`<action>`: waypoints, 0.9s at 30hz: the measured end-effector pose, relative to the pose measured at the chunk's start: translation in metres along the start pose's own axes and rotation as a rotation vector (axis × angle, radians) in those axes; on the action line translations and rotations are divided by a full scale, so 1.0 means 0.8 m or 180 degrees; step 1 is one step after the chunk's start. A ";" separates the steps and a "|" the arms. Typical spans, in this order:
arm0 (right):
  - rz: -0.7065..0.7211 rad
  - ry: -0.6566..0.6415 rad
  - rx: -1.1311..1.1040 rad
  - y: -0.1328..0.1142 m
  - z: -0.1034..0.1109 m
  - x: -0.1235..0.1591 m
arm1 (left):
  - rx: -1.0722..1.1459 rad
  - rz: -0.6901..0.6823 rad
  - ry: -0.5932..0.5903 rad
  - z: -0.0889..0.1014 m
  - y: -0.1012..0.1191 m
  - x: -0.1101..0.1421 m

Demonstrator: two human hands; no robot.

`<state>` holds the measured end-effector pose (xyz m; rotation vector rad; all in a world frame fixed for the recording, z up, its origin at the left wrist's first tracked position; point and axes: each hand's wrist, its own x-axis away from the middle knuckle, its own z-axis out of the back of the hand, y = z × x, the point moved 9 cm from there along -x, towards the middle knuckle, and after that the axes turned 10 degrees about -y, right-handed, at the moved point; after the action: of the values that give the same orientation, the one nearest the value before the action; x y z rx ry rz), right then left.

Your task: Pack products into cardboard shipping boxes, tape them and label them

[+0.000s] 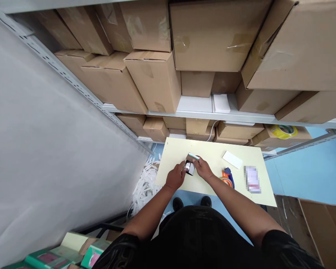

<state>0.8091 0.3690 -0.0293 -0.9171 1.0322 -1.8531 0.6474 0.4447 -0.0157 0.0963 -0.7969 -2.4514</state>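
Observation:
Both my hands meet over the middle of a small pale yellow table (210, 147). My left hand (175, 177) and my right hand (203, 168) are closed around a small cardboard box (189, 166) with a white end and a green-edged flap on top. The box sits just above the tabletop between my fingers. To the right of my right wrist lies an orange and blue tape dispenser (227, 178). A white slip (232, 159) rests farther back on the table, and a blurred pink and white packet (252, 179) lies near the right edge.
Metal shelving (196, 114) packed with brown cartons rises behind the table. A yellow tape roll (283, 131) sits on a carton at the right. White paper strips (145, 185) litter the blue floor at the left. Green boxes (72, 256) sit at the bottom left, an open carton at the bottom right.

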 end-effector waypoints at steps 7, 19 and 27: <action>0.0452 -0.0208 -0.0128 -0.019 -0.030 -0.010 | 0.0011 -0.0279 0.0163 0.007 -0.016 0.008; 0.1544 -0.0062 0.1283 -0.057 -0.033 0.013 | 0.0688 -0.0022 0.0077 0.010 -0.033 -0.002; 0.1814 0.0023 0.1599 -0.062 -0.035 0.019 | 0.0728 0.0026 0.0053 0.012 -0.039 -0.005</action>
<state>0.7640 0.3810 0.0070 -0.2754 0.6817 -1.5138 0.6339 0.4725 -0.0260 0.1979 -1.0654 -2.3403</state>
